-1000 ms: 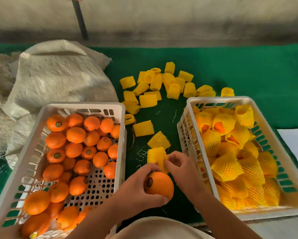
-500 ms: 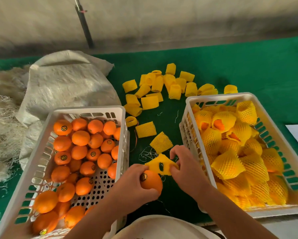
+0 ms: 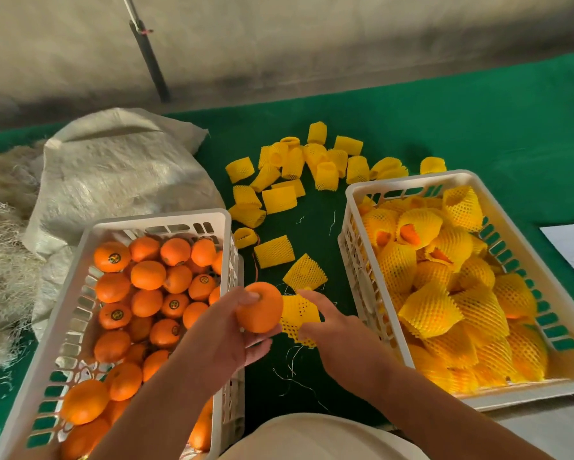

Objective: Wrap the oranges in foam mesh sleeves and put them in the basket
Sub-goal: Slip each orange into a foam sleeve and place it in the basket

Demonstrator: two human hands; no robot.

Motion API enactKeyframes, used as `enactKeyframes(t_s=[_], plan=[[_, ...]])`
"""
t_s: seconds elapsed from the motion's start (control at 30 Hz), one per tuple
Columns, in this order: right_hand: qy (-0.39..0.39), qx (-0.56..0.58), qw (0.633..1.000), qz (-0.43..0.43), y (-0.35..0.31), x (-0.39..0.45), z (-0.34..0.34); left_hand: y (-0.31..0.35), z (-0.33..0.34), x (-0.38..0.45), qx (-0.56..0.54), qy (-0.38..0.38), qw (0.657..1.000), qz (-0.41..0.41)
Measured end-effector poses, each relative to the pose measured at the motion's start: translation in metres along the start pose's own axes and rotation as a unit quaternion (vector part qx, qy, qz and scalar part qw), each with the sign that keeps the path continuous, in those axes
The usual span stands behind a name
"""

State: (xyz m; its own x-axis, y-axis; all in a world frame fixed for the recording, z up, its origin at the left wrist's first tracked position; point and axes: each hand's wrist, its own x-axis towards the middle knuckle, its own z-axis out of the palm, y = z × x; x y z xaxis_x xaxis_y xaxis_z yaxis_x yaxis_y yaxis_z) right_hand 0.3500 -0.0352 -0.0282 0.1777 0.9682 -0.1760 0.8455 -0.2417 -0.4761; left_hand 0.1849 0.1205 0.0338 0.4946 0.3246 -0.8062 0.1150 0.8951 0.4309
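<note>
Step in hand: sleeving one orange [image 3: 259, 308]. My left hand [image 3: 226, 340] grips it, held above the desk [image 3: 478, 127] just left of the right basket [image 3: 355, 247], between the two baskets. My right hand [image 3: 337, 330] pinches a foam mesh sleeve [image 3: 299, 318] — its mouth touches the fruit's right side, not yet over it. Next, I judge: stretch the mouth wide, push the orange through, then set it on the wrapped pile in that basket. Spare sleeves [image 3: 312, 161] lie behind and left of it.
</note>
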Motion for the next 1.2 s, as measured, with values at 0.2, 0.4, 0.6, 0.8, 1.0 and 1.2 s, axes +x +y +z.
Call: enactKeyframes(t_s=[0.2, 0.4, 0.6, 0.8, 1.0, 1.2], plan=[[0.046, 0.066, 0.992, 0.095, -0.003, 0.004, 0.011, -0.005, 0.015, -0.007, -0.124, -0.057, 0.991, -0.017], [0.044, 0.151, 0.986, 0.064, -0.021, 0.007, 0.013, -0.024, 0.029, -0.008, -0.111, -0.033, 0.991, 0.070], [0.064, 0.274, 0.958, 0.061, -0.018, 0.013, -0.001, -0.045, 0.029, 0.001, 0.227, 0.076, 0.959, 0.155], [0.047, 0.242, 0.968, 0.048, -0.016, 0.005, 0.004, -0.045, 0.013, 0.007, 0.281, 0.004, 0.950, 0.139], [0.069, 0.218, 0.973, 0.024, -0.026, -0.003, -0.008, -0.048, 0.000, 0.004, 0.363, 0.051, 0.897, 0.246], [0.093, 0.164, 0.982, 0.014, -0.056, -0.009, -0.010, -0.060, 0.001, 0.001, 0.486, 0.172, 0.749, 0.416]])
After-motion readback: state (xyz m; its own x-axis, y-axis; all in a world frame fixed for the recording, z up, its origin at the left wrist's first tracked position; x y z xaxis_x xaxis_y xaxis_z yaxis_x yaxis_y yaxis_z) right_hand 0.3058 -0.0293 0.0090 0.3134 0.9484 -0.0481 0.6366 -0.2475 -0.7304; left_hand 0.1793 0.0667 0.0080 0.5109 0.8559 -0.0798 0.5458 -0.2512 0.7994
